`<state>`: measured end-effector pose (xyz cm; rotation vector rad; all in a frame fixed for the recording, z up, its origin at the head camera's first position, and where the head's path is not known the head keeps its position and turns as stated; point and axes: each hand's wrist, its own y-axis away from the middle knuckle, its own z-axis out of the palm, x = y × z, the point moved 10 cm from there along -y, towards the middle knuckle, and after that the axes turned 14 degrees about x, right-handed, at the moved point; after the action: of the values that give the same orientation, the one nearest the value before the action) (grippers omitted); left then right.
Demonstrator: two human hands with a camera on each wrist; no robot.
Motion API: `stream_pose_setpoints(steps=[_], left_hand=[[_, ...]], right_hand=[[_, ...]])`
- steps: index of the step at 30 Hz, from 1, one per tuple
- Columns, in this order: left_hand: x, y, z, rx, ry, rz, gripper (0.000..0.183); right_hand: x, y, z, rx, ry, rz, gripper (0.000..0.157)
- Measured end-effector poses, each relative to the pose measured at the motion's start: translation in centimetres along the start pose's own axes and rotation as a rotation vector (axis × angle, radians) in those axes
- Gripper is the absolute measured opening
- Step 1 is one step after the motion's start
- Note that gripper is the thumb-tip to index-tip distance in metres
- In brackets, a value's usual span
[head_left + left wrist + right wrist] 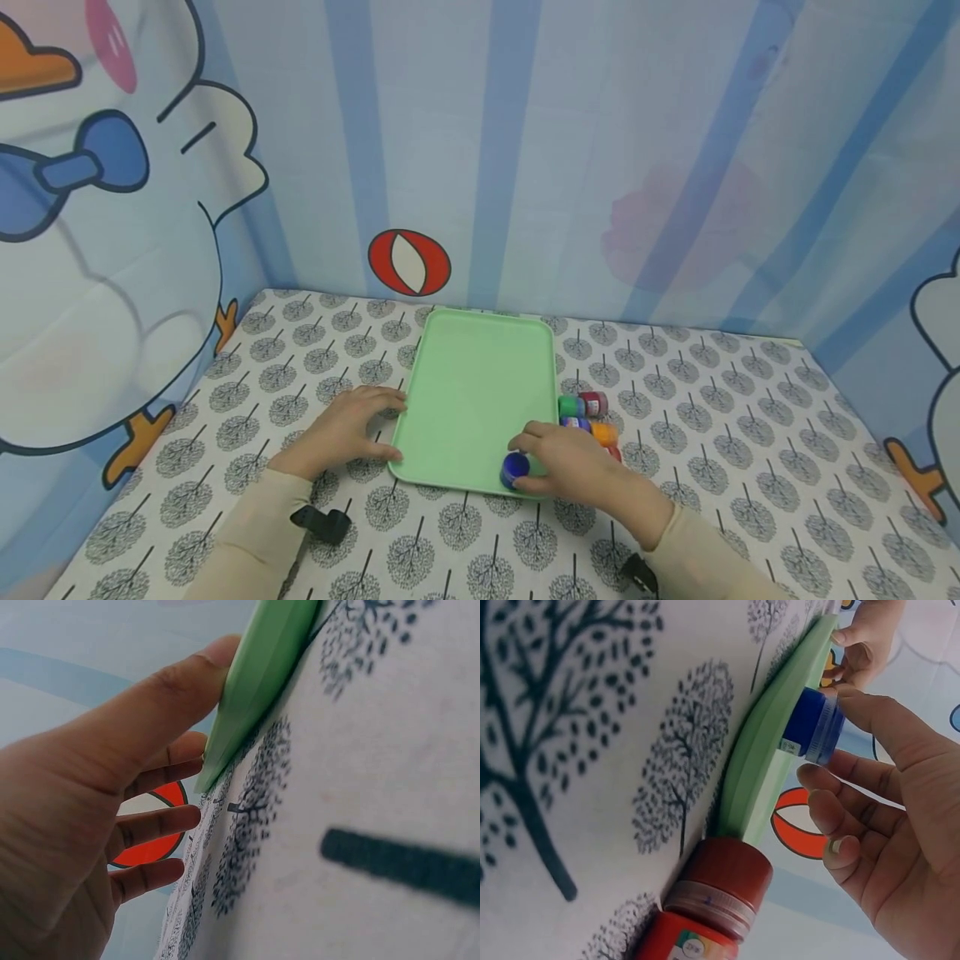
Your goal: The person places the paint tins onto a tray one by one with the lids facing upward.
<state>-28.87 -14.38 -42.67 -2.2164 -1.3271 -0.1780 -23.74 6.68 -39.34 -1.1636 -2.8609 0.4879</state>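
A light green tray lies flat on the patterned cloth. My left hand rests at the tray's left edge; in the left wrist view its thumb touches the rim and the fingers are loosely spread. At the tray's near right corner stands a small blue paint jar, upright. My right hand pinches this jar near its lid between thumb and index finger, the other fingers bent beside it. The right wrist view shows the blue jar from the side, inside the tray's rim.
Just right of the tray lie several paint jars on their sides: a green one, a dark red one, an orange one and others partly behind my right hand. A printed curtain hangs behind the table.
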Motion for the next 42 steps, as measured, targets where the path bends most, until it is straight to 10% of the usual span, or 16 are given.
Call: stream_pose_setpoints(steps=[42], left_hand=[[0.1,0.1,-0.2,0.007,0.019,0.001,0.064]], right_hand=[[6.5,3.5,-3.8,0.204,0.082,0.212,0.026]])
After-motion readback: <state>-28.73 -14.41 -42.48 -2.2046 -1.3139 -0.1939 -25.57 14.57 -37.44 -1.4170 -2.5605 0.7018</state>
